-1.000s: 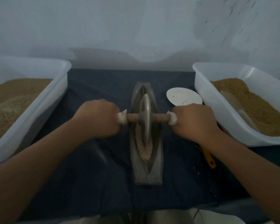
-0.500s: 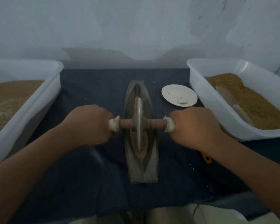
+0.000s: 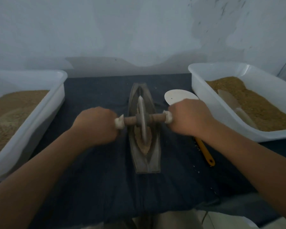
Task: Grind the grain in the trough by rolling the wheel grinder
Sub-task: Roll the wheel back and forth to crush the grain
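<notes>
Your left hand point(image 3: 96, 125) and right hand point(image 3: 190, 118) grip the ends of the wheel grinder point(image 3: 143, 119), and the grain point(image 3: 144, 144) in the trough point(image 3: 153, 162) looks, in this dim view, only partly ground.

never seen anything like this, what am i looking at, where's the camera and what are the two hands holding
No machine here: a person works with bare hands, and the one camera sits on their head, looking forward and down. The left hand and right hand each grip one end of the axle of a wheel grinder, whose disc stands in a narrow boat-shaped trough holding grain. The trough lies on a dark blue cloth. A left tub and a right tub, both white, hold brown grain. Near the right hand lie a white plate and a yellow-handled tool.
</notes>
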`<act>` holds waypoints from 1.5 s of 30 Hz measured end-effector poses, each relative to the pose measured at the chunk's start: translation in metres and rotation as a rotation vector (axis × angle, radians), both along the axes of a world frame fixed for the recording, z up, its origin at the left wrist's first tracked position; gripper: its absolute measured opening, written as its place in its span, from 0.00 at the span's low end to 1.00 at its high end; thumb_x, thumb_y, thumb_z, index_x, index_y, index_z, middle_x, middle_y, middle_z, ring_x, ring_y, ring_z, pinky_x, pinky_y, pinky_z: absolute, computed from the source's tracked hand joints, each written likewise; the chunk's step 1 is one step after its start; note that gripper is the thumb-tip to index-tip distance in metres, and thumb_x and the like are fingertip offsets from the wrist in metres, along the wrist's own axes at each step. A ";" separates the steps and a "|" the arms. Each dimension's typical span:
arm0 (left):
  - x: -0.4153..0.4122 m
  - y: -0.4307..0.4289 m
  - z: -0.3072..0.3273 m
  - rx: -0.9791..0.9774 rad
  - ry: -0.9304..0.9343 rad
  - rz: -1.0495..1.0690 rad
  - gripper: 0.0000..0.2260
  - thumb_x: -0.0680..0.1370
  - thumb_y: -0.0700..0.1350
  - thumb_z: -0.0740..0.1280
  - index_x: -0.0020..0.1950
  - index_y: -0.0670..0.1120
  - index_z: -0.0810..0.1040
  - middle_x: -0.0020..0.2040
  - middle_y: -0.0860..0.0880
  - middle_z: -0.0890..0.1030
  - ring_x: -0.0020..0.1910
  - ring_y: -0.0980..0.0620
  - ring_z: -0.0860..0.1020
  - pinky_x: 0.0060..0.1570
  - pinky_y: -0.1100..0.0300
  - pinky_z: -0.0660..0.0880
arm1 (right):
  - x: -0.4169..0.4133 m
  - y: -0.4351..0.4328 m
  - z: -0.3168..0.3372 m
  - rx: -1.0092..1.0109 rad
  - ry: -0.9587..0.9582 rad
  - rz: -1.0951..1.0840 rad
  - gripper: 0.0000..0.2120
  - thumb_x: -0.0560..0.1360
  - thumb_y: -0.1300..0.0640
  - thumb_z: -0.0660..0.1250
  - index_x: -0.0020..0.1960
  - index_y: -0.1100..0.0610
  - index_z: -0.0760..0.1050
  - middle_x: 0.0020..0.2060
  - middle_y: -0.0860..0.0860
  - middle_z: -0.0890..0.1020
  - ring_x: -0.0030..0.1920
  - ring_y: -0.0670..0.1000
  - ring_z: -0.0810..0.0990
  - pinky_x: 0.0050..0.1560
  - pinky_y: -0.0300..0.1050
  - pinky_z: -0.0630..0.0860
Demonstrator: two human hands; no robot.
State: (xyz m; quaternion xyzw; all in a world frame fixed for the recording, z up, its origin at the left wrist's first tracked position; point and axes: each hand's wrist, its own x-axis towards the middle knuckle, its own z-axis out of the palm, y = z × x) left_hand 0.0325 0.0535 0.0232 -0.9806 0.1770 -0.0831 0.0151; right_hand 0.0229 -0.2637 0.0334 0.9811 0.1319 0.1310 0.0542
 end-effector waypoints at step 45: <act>0.048 -0.017 0.026 -0.012 0.057 0.101 0.16 0.73 0.61 0.63 0.35 0.50 0.75 0.35 0.52 0.77 0.34 0.47 0.77 0.39 0.54 0.76 | 0.034 0.023 0.015 0.026 -0.044 -0.091 0.19 0.80 0.43 0.63 0.33 0.49 0.67 0.30 0.47 0.73 0.32 0.51 0.74 0.33 0.44 0.65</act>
